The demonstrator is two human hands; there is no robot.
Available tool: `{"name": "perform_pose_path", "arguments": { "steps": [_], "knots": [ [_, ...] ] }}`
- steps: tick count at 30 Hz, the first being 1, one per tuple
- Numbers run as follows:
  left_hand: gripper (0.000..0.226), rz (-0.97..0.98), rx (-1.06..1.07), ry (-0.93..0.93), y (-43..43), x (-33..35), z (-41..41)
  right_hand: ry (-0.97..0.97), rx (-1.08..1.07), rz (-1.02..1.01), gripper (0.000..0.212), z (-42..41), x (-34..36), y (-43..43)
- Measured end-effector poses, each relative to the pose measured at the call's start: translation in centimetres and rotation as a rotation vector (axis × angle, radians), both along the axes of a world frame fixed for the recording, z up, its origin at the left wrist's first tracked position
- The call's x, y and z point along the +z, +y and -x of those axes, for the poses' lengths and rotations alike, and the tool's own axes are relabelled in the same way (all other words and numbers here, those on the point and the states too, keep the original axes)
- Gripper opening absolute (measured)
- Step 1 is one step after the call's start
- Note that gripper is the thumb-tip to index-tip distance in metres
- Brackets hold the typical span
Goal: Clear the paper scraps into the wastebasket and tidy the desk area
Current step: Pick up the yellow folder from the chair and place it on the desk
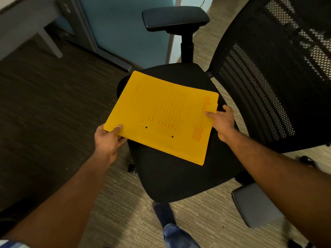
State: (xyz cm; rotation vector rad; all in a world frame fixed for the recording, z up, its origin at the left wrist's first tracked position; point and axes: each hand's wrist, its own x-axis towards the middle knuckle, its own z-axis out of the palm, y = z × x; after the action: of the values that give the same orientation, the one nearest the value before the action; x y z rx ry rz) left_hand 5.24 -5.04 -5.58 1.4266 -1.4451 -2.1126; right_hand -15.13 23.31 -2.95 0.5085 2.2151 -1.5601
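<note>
Though plainly short of finished, hard to put a measure on: no wastebasket in sight, no paper scraps in sight, so no way of judging the clearing from here. Tidying step in hand, by the look of it: taking up or setting down a yellow file folder [161,113] at a black office-chair seat [179,179], impossible to say which.

Held low over the cushion, perhaps touching it at the near corner; cannot tell. Gripped at the near-left corner by the left hand [107,140], thumb flat on top, fingers curled underneath. Pinched at the right short edge by the right hand [223,122], thumb on the cover just below the tab, other fingers tucked beneath.

Lying closed and nearly flat, printed cover up. Long axis running from far left to near right across the seat. Tabbed short edge turned right, toward the mesh backrest [268,90]; opposite short edge turned left, out over the dark carpet [44,113]. Two punch holes beside the long edge nearest the wearer.

Probably left to do: getting the folder to a proper place, perhaps the desk [23,25] glimpsed at upper left, then finding scraps and basket.
</note>
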Motion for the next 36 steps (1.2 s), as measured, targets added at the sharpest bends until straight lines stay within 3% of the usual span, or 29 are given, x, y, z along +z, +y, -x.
{"name": "perform_pose_path", "arguments": {
  "steps": [5,12,18,24,29,36],
  "knots": [
    [0.026,0.004,0.039,0.072,-2.6,2.6,-2.6,-0.185,0.002,0.379,0.037,-1.8,2.5,-0.9],
    [0.019,0.037,0.106,0.185,-6.4,9.5,-6.0,-0.326,0.113,0.642,0.044,-5.6,6.9,-3.7],
    [0.029,0.015,0.16,0.301,-9.3,16.4,-10.5,-0.306,0.206,0.705,0.056,-10.7,11.8,-8.1],
    [0.025,0.05,0.148,0.358,-9.0,21.3,-15.8,-0.306,0.227,0.789,0.044,-16.0,16.0,-12.9],
    [0.039,0.095,0.119,0.393,-8.4,24.2,-20.1,-0.335,0.239,0.849,0.042,-20.8,19.4,-17.1],
    [0.048,0.198,0.191,0.371,-13.4,28.2,-26.9,-0.302,0.317,0.782,0.041,-25.7,23.5,-22.6]
  ]
}}
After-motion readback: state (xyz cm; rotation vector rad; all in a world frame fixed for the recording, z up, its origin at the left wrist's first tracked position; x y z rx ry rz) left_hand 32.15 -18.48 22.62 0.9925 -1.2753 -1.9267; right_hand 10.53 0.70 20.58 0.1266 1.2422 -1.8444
